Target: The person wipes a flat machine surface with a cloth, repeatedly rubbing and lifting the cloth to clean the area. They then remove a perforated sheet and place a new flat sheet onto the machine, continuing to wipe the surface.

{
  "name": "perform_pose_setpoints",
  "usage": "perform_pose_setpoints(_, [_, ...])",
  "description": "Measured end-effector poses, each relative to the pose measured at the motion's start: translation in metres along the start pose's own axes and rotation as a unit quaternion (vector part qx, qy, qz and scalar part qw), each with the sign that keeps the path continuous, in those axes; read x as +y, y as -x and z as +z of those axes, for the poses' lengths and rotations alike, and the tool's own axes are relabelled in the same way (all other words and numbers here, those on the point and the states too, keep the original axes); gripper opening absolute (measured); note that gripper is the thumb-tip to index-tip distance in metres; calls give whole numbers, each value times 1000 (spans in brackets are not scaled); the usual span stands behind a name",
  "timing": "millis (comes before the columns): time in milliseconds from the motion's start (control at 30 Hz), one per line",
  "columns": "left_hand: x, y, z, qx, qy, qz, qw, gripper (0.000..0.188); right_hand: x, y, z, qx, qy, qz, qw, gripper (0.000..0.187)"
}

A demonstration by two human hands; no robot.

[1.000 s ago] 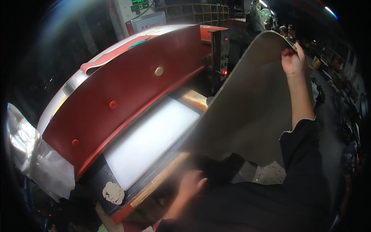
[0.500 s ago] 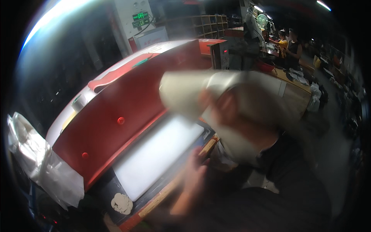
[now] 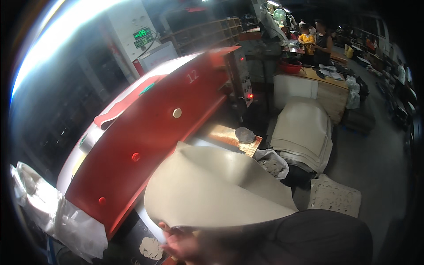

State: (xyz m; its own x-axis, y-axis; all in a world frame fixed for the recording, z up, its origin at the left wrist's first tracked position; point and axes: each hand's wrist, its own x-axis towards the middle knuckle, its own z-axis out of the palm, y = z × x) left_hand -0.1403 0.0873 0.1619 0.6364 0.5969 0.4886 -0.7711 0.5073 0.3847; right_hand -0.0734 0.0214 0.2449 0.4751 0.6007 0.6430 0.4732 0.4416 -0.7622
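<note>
A large beige leather-like sheet (image 3: 207, 185) lies curved over the white cutting board (image 3: 150, 221), hiding most of it. My left hand (image 3: 179, 243), partly blurred, is at the sheet's near lower edge, with a finger over the edge and the others below. It appears closed on the sheet. Just left of that hand is a small pile of beige cut pieces (image 3: 151, 248). A dark sleeve (image 3: 322, 234) crosses the lower right, but my right hand does not show; the sheet or the frame edge hides it.
A red machine beam (image 3: 150, 128) stands along the board's far side. Stacked beige sheets (image 3: 302, 128), a scrap-filled white bag (image 3: 272, 163) and a hole-punched sheet (image 3: 334, 196) are to the right. A dark round object (image 3: 245, 135) rests on a coppery plate (image 3: 225, 134). Clear plastic (image 3: 62, 216) hangs left.
The beige sheet, earlier raised and blurred at the right in my right hand, now spreads over the board. My left hand has moved down and left from the board's front edge.
</note>
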Motion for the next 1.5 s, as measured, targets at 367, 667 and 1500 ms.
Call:
perform_pose_setpoints(367, [6, 41, 12, 47, -334, -239, 910, 77, 8, -26, -12, -29, 29, 13, 999, 44])
perform_pose_setpoints(667, [40, -89, 60, 135, -183, -150, 962, 46, -8, 2, -21, -55, 82, 50, 994, 55])
perform_pose_setpoints(1500, [72, -260, 65, 108, -474, -196, 851, 38, 41, 63, -259, -178, 462, -15, 868, 93])
